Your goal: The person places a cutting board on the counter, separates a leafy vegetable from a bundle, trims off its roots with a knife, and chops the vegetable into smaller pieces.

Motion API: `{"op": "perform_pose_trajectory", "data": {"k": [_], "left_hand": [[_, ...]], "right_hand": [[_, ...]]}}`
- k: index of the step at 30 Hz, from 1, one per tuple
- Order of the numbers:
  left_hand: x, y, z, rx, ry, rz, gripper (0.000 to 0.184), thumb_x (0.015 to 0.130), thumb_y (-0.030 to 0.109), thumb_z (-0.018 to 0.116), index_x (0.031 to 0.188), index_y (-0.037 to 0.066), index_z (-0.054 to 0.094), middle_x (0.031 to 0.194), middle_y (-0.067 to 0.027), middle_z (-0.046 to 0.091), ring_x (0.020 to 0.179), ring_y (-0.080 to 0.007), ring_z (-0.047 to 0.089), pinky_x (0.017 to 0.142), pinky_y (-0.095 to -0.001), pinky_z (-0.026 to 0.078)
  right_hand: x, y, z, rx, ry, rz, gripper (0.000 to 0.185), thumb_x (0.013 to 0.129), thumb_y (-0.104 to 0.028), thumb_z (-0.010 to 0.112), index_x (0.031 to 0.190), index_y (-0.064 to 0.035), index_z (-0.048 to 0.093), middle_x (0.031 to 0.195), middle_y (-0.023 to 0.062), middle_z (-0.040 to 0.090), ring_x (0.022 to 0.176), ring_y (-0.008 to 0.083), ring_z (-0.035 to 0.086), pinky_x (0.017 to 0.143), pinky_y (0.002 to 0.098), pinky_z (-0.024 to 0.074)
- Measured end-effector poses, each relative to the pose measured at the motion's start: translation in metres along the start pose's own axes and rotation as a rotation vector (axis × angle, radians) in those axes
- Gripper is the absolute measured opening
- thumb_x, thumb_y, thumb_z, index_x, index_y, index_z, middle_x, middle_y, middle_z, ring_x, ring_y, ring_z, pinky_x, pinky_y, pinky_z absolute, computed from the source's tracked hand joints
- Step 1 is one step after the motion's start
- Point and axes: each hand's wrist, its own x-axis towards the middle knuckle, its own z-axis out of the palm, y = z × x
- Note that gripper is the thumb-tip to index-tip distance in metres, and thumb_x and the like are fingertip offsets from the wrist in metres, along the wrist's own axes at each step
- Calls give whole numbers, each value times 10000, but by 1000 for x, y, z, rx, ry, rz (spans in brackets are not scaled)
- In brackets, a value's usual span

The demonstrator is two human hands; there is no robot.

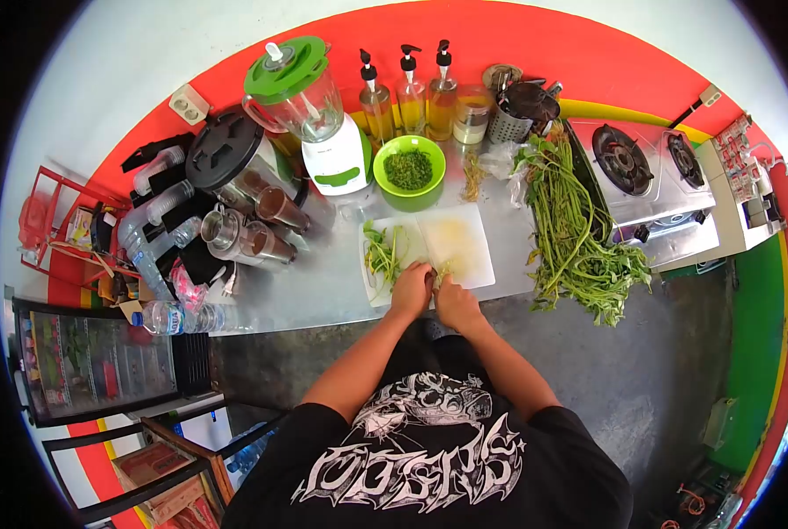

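My left hand [412, 289] is closed at the front edge of the white cutting board [475, 256], its fingers curled around something I cannot make out. Close beside it on the right, my right hand [455, 304] is also closed, over a small pale green piece; what it grips is hidden. Cut green stems [382, 256] lie on the board's left half, just beyond my left hand. Behind the board stands a lime green bowl [411, 201] holding chopped greens [408, 169].
A large bunch of leafy greens [563, 220] hangs over the counter's front edge at right, beside the gas stove [667, 207]. A blender [334, 159], pump bottles [410, 104] and a steel utensil holder [507, 126] stand behind. Cups and a water bottle [167, 318] are at left.
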Motion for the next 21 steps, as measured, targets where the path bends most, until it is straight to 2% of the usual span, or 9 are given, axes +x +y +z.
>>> {"op": "perform_pose_trajectory", "data": {"k": [2, 4, 12, 14, 15, 16, 18, 20, 21], "left_hand": [[-1, -3, 4, 7, 30, 4, 86, 842, 40, 628, 925, 40, 652, 917, -167, 632, 898, -402, 625, 777, -482, 506], [-1, -2, 3, 8, 28, 13, 80, 840, 46, 629, 917, 42, 652, 914, -163, 631, 875, -404, 626, 755, -479, 509], [-5, 4, 4, 11, 48, -29, 95, 798, 45, 639, 865, 26, 703, 887, -172, 642, 825, -394, 641, 734, -462, 522], [-6, -4, 7, -9, 89, 41, 121, 794, 48, 643, 875, 42, 733, 883, -165, 650, 811, -389, 644, 734, -455, 526], [-7, -4, 5, -66, 34, -42, 137, 798, 49, 641, 883, 54, 748, 902, -148, 667, 825, -381, 654, 738, -450, 530], [-5, -4, 4, -60, 37, -32, 137, 798, 49, 641, 883, 54, 748, 902, -148, 667, 825, -381, 654, 738, -450, 530], [-5, -1, 3, -21, 52, -71, 127, 806, 51, 642, 878, 54, 746, 926, -133, 679, 842, -373, 664, 742, -444, 532], [-7, 3, 1, 23, 43, -86, 127, 814, 53, 640, 889, 61, 742, 949, -121, 686, 866, -371, 668, 747, -442, 534], [-8, 7, 0, 55, 54, -97, 125, 819, 59, 639, 894, 68, 739, 946, -121, 684, 868, -369, 665, 743, -445, 533]], "right_hand": [[1, 0, 3, 21, 28, 21, 334, 1005, -278, 498, 1115, 37, 478, 950, 300, 684, 932, 475, 677, 821, 555, 539], [2, -1, -3, -39, -63, 31, 298, 933, -133, 555, 1163, 37, 469, 1055, 292, 685, 1017, 442, 683, 876, 510, 550], [-4, 1, -5, 8, -44, 3, 313, 924, -147, 570, 1159, 28, 461, 1037, 288, 684, 994, 445, 684, 851, 515, 553], [-6, 0, -9, 6, -66, 12, 318, 924, -144, 568, 1163, 34, 460, 1037, 287, 684, 991, 444, 685, 847, 511, 555], [-4, -2, -13, 4, -85, 15, 322, 923, -140, 567, 1167, 41, 459, 1037, 286, 685, 989, 442, 686, 843, 506, 558], [-1, -1, -10, 8, -75, 12, 322, 923, -140, 567, 1167, 41, 459, 1037, 286, 685, 989, 442, 686, 843, 506, 558], [-5, 0, 1, 22, -20, -2, 284, 977, -209, 518, 1115, 31, 456, 980, 311, 676, 945, 490, 669, 819, 562, 536], [-4, 2, 2, 36, -31, -4, 282, 970, -198, 530, 1116, 30, 450, 978, 304, 680, 940, 486, 674, 822, 556, 540], [-5, -3, -7, -2, -61, -2, 302, 946, -160, 546, 1149, 43, 453, 1005, 292, 684, 965, 456, 683, 827, 520, 555]]}}
